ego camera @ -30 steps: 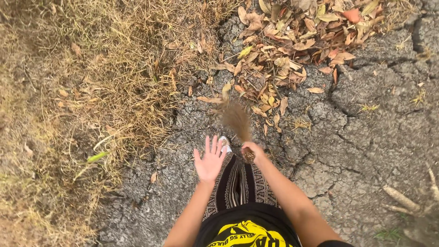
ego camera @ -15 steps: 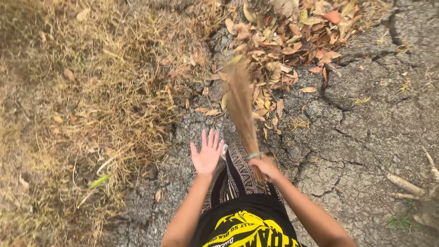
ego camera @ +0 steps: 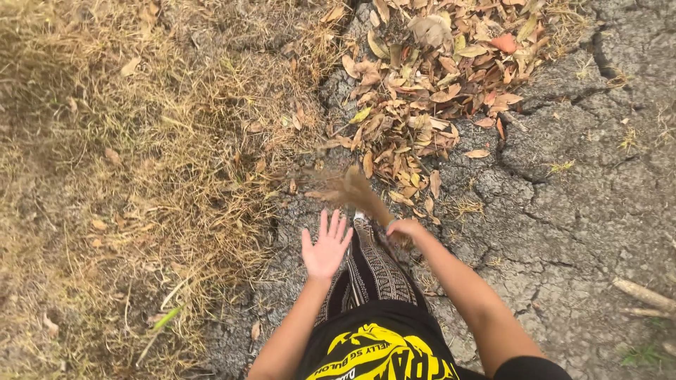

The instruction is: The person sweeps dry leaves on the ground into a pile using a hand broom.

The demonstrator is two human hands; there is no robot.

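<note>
My right hand (ego camera: 405, 229) grips the bound end of a short brown stick broom (ego camera: 355, 190). Its blurred bristles point up and left, low over the cracked grey pavement (ego camera: 563, 211), just short of a pile of dry brown leaves (ego camera: 422, 91). My left hand (ego camera: 325, 246) is held out flat with fingers spread, palm down, holding nothing, a little left of the broom. Below the hands are my patterned dark trousers (ego camera: 373, 271) and a black shirt with yellow print.
Dry yellow grass (ego camera: 141, 162) covers the left half of the view, meeting the pavement edge near the middle. Loose leaves lie along that edge. A pale stick or root (ego camera: 644, 294) lies at the lower right.
The broom swung from reaching far up into the leaf pile back down and left, closer to my feet. My right hand rose slightly. The left hand stayed spread.
</note>
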